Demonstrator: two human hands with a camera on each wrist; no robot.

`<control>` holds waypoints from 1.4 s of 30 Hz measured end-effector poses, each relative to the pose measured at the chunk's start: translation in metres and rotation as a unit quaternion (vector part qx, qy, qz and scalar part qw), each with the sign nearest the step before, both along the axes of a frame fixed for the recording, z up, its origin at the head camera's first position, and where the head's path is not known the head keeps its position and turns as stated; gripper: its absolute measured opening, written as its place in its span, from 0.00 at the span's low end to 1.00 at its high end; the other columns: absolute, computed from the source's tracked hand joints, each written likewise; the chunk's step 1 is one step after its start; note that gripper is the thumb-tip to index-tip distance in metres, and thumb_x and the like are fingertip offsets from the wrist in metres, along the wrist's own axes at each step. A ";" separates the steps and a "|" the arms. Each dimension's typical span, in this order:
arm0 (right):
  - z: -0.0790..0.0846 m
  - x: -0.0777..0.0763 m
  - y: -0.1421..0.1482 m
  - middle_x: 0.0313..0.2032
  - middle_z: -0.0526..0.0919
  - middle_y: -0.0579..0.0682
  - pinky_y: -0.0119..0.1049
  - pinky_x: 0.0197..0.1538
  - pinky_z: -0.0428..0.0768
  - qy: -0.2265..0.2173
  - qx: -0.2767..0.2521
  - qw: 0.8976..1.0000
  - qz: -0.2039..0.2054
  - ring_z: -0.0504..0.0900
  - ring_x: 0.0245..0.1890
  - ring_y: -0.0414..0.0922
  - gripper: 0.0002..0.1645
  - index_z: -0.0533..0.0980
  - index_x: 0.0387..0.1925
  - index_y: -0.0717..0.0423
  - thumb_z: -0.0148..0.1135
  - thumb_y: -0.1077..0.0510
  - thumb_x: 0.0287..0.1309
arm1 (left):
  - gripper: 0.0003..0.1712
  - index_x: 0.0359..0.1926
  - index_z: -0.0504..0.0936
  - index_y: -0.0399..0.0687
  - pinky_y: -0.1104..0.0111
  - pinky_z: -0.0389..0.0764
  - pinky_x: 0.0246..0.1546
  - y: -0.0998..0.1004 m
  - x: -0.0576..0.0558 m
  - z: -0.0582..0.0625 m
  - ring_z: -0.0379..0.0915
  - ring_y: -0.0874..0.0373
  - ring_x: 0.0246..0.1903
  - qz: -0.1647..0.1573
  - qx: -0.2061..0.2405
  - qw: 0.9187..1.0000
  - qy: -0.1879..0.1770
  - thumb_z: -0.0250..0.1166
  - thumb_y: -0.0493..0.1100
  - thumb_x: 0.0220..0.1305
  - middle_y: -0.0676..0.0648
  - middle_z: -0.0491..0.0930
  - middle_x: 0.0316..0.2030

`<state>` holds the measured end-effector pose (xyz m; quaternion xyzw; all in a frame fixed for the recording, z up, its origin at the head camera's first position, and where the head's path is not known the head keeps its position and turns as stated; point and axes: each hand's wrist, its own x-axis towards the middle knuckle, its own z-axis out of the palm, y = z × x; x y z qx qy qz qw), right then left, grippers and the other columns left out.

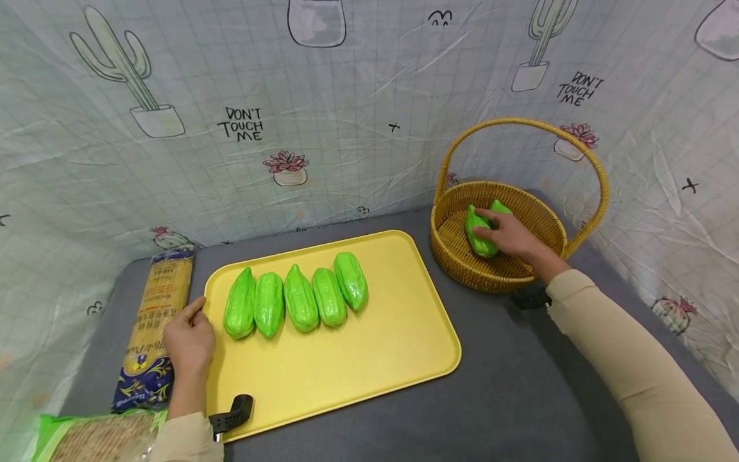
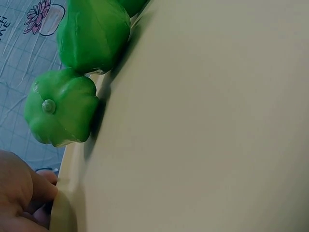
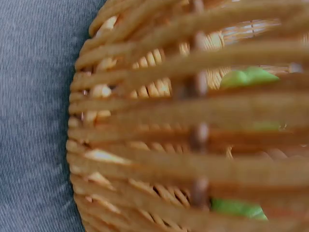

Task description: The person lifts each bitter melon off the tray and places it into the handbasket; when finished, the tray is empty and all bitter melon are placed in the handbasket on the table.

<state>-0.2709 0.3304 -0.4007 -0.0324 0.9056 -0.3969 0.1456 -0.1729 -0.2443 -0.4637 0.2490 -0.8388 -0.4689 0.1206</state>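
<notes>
A yellow tray [image 1: 392, 346] carries several glossy green ridged gourds [image 1: 301, 298], side by side along its far left part. At its left edge my left hand [image 1: 192, 340] holds the rim, thumb and fingers right at it in the left wrist view. My right hand [image 1: 510, 237] reaches into a wicker basket [image 1: 462, 266] with a tall handle. Its thumb and fingers grip a green gourd [image 1: 484, 247] low inside the basket. Another gourd [image 1: 500, 206] lies behind it, partly hidden by the hand. Through the weave, the right wrist view shows bits of green gourd [image 3: 246, 77].
A bag of pasta [image 1: 158, 308] lies left of the tray, and a green-edged clear bag [image 1: 104, 437] with brown contents sits at the near left. A patterned cloth [image 1: 358, 115] hangs behind the grey table [image 1: 496, 385].
</notes>
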 end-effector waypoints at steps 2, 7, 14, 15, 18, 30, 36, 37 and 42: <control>0.000 0.000 0.002 0.78 0.50 0.72 0.62 0.66 0.71 0.000 -0.002 1.000 -0.003 0.54 0.77 0.69 0.40 0.46 0.82 0.58 0.48 0.51 0.79 | 0.26 0.70 0.74 0.39 0.43 0.68 0.70 0.000 0.000 0.000 0.62 0.35 0.73 0.002 0.001 1.000 0.000 0.40 0.38 0.79 0.31 0.69 0.70; 0.000 0.001 0.006 0.77 0.52 0.73 0.58 0.63 0.75 0.000 0.001 1.000 -0.007 0.59 0.75 0.68 0.41 0.46 0.82 0.57 0.49 0.50 0.79 | 0.26 0.69 0.74 0.39 0.43 0.68 0.70 0.001 0.001 0.000 0.62 0.34 0.72 0.003 -0.003 1.000 0.005 0.40 0.37 0.79 0.30 0.70 0.69; -0.001 0.004 0.009 0.74 0.57 0.74 0.41 0.48 0.78 0.001 0.017 1.000 -0.011 0.71 0.65 0.63 0.41 0.47 0.81 0.57 0.49 0.48 0.79 | 0.26 0.69 0.75 0.38 0.42 0.68 0.70 0.002 0.002 -0.002 0.63 0.34 0.72 0.003 -0.005 1.000 0.013 0.41 0.37 0.79 0.30 0.71 0.69; -0.002 0.004 0.009 0.74 0.57 0.74 0.42 0.49 0.78 0.002 0.020 1.000 -0.012 0.70 0.66 0.63 0.41 0.47 0.81 0.57 0.49 0.48 0.79 | 0.26 0.69 0.75 0.38 0.42 0.68 0.70 0.002 0.002 -0.002 0.63 0.34 0.72 0.003 -0.006 1.000 0.014 0.41 0.37 0.79 0.30 0.71 0.69; -0.003 0.003 0.009 0.75 0.56 0.74 0.43 0.50 0.77 0.006 0.025 1.000 -0.015 0.69 0.66 0.63 0.40 0.48 0.81 0.57 0.49 0.49 0.78 | 0.26 0.69 0.75 0.38 0.42 0.68 0.70 0.002 0.002 -0.003 0.63 0.34 0.72 0.004 -0.006 1.000 0.015 0.41 0.37 0.79 0.30 0.71 0.69; -0.002 0.002 0.009 0.74 0.56 0.75 0.43 0.49 0.77 0.015 0.050 0.998 -0.029 0.71 0.65 0.64 0.39 0.47 0.82 0.57 0.47 0.50 0.79 | 0.26 0.68 0.75 0.37 0.43 0.69 0.69 0.002 0.002 -0.004 0.64 0.35 0.72 0.007 -0.006 1.000 0.021 0.42 0.36 0.78 0.30 0.72 0.68; -0.001 0.001 0.009 0.74 0.57 0.75 0.49 0.52 0.75 0.024 0.069 0.997 -0.019 0.70 0.67 0.65 0.40 0.48 0.81 0.58 0.47 0.49 0.79 | 0.26 0.69 0.75 0.37 0.43 0.69 0.70 0.001 0.002 -0.003 0.64 0.35 0.72 0.007 -0.003 1.000 0.018 0.42 0.36 0.78 0.30 0.71 0.69; -0.001 0.001 0.009 0.75 0.56 0.75 0.51 0.53 0.75 0.024 0.071 0.997 -0.018 0.68 0.68 0.66 0.40 0.48 0.81 0.59 0.47 0.49 0.79 | 0.26 0.69 0.75 0.37 0.43 0.69 0.70 0.001 0.002 -0.003 0.64 0.35 0.72 0.007 -0.004 1.000 0.018 0.42 0.36 0.78 0.30 0.71 0.68; 0.001 0.003 0.007 0.75 0.54 0.75 0.55 0.57 0.75 0.019 0.072 0.997 -0.015 0.64 0.71 0.68 0.40 0.47 0.81 0.60 0.48 0.50 0.79 | 0.25 0.69 0.75 0.37 0.43 0.69 0.69 0.002 0.002 -0.002 0.64 0.34 0.72 0.006 -0.005 1.000 0.017 0.42 0.36 0.79 0.30 0.71 0.68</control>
